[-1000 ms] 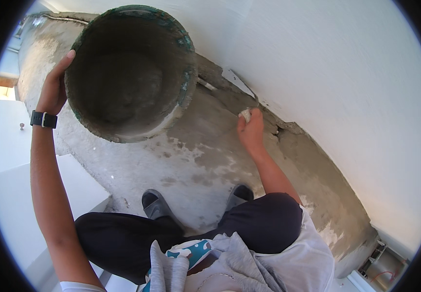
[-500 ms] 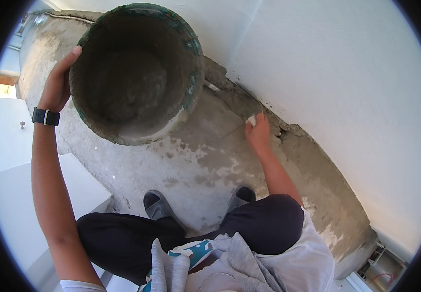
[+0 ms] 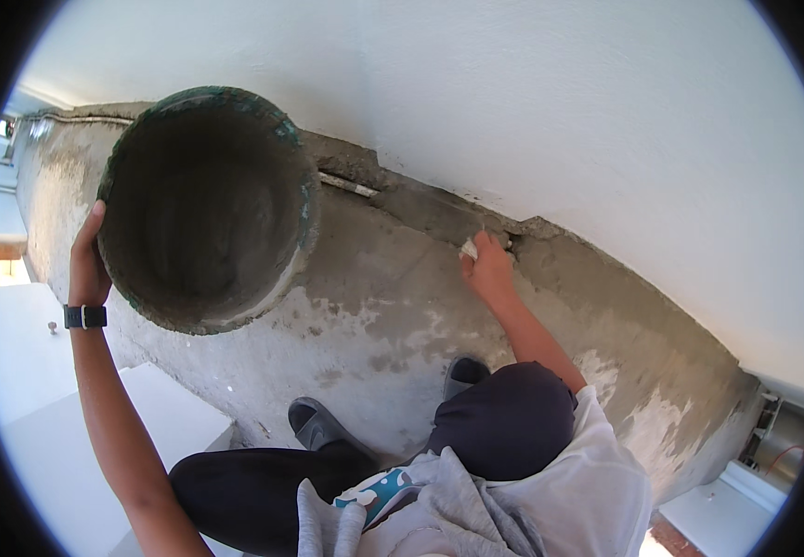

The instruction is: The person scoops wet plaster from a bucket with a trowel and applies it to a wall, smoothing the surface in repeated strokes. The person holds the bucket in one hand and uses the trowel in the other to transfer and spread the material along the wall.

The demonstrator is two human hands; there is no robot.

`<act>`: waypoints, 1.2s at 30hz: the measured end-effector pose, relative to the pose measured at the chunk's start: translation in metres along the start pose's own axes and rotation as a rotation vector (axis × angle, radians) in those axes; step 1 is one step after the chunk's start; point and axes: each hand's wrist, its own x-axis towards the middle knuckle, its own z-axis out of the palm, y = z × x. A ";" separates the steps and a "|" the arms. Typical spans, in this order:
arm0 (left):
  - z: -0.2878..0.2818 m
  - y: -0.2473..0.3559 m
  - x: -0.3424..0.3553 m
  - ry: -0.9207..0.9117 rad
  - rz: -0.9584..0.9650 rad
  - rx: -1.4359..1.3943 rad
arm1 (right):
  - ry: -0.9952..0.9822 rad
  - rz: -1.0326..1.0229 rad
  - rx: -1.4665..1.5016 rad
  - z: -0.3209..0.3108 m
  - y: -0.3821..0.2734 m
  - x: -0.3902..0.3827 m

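Observation:
On the left, my left hand, with a dark watch at its wrist, grips the rim of a round green bucket. The bucket tilts so that its mouth faces me; grey cement coats its inside and rim. My right hand is closed round a small pale-handled tool low at the foot of the wall. Fingers hide most of that tool, and I cannot make out its working end. Damp grey mortar lies along the wall's base beside this hand.
A white wall runs along the far and right side. A pale pipe lies at its foot, past the bucket. My sandalled feet stand on the stained concrete floor. A white block stands at the left.
The bucket and my left hand now sit lower and further left in view, as the whole view has shifted. My right hand stays low by the wall base, still closed.

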 end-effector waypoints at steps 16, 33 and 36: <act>-0.007 -0.004 -0.003 -0.022 -0.034 -0.012 | 0.003 0.011 -0.012 -0.025 0.039 -0.008; -0.018 -0.008 0.002 -0.044 -0.046 -0.034 | 0.031 0.065 -0.098 -0.025 0.055 -0.042; -0.017 -0.008 0.003 -0.115 -0.026 -0.040 | 0.027 0.023 -0.083 -0.029 0.071 -0.038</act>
